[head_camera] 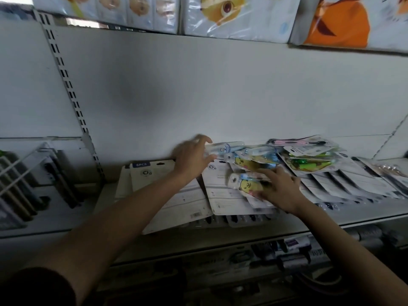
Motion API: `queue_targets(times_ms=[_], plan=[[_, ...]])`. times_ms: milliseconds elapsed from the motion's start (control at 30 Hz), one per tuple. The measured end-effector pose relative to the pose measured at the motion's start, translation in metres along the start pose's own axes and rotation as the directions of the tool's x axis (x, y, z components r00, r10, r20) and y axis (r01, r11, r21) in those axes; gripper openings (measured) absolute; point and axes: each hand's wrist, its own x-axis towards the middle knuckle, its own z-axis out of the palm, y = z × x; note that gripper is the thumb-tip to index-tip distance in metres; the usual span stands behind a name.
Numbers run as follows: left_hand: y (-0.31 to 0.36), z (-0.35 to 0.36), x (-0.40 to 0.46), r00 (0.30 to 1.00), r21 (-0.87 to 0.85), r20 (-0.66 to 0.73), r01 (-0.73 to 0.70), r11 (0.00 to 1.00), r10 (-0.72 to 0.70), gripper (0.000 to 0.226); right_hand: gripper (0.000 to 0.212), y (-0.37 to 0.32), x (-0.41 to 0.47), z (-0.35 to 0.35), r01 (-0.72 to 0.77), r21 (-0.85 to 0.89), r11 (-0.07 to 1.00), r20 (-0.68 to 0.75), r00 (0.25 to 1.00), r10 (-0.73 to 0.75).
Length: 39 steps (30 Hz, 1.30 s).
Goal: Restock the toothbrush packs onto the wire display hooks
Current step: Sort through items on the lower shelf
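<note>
— On the white shelf [106, 208] in the middle, what do you see?

— Many toothbrush packs [309, 164] lie flat there in a loose heap, some over others. Big white card packs [223, 195] are underneath, and smaller colourful packs lie on top of them. Two small packs have a yellow bear picture.

— Where is the left hand?

— The left hand [192, 155] is over the left end of the heap, near the back panel [220, 85]. Its fingers are spread and a little bent, close to a blue and clear pack [227, 147]. The picture is blurred there, so I cannot tell if the fingers touch this pack. It has hold of nothing that I can see.

— And the right hand?

— The right hand [280, 188] lies on the heap, nearer to the front edge. Its fingers are mostly straight and rest on the nearer bear pack [247, 184]. I cannot tell if the thumb goes under the pack, so I cannot say whether it grips it.

— Is any pack hanging?

— At the far left, a wire rack [19, 171] stands at the side of the shelf with dark packs [59, 173] in it. The packs in the heap all lie on the shelf.

— What else is around?

— Large wrapped bags [240, 16] with cartoon pictures stand on the shelf above. A slotted metal post [66, 80] runs down the left side. Below, a lower shelf holds dark goods [298, 250], too blurred to name.
</note>
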Motion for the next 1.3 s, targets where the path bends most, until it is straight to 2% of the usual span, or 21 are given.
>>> queue_targets(times_ms=[67,167,233,400,467,567,600,700,833,1033,1167,1300], plan=[[-0.007,-0.014,-0.003,0.996,-0.169,-0.037,0.076,0.983,-0.084,0.032,0.077,-0.007,0.002,-0.006,-0.024,0.007,1.000,-0.031,0.999,0.024],[-0.017,-0.038,-0.007,0.980,-0.356,-0.060,0.155,0.922,-0.187,0.026,0.079,-0.019,0.011,-0.015,-0.052,0.138,0.989,-0.105,0.992,0.067],[-0.026,-0.052,-0.012,0.972,-0.459,-0.035,0.192,0.867,-0.233,0.023,0.075,-0.028,0.017,-0.018,-0.020,0.226,0.974,-0.172,0.983,0.060],[-0.055,-0.085,-0.030,0.945,-0.622,0.030,0.273,0.734,-0.326,0.028,0.036,-0.063,0.018,-0.023,0.078,0.512,0.855,-0.283,0.956,0.082],[-0.061,-0.097,-0.042,0.927,-0.665,0.023,0.294,0.687,-0.374,0.026,0.031,-0.078,0.017,-0.023,0.105,0.666,0.738,-0.294,0.947,0.131],[-0.068,-0.112,-0.063,0.896,-0.726,0.035,0.327,0.604,-0.443,0.028,0.025,-0.103,0.013,-0.020,0.125,0.909,0.397,-0.204,0.965,0.164],[-0.071,-0.116,-0.070,0.890,-0.735,0.044,0.336,0.589,-0.453,0.028,0.026,-0.111,0.012,-0.018,0.118,0.935,0.335,-0.177,0.972,0.152],[-0.074,-0.131,-0.089,0.882,-0.756,0.023,0.324,0.569,-0.471,0.021,0.033,-0.137,0.005,-0.012,0.097,0.966,0.240,-0.127,0.985,0.115],[-0.074,-0.156,-0.116,0.849,-0.827,-0.028,0.277,0.489,-0.528,0.004,0.037,-0.170,-0.010,-0.005,0.067,0.982,0.174,-0.081,0.994,0.077],[-0.076,-0.204,-0.159,0.917,-0.888,0.093,0.252,0.383,-0.389,0.023,0.037,-0.217,-0.043,0.016,0.025,0.995,0.101,-0.026,1.000,0.012],[-0.088,-0.235,-0.197,0.951,-0.872,0.153,0.257,0.417,-0.267,0.027,0.016,-0.259,-0.071,0.034,0.026,0.991,0.129,-0.024,1.000,-0.017],[-0.107,-0.263,-0.240,0.960,-0.826,0.224,0.278,0.491,-0.167,0.039,0.015,-0.312,-0.110,0.056,0.012,0.994,0.112,-0.008,0.999,-0.031]])
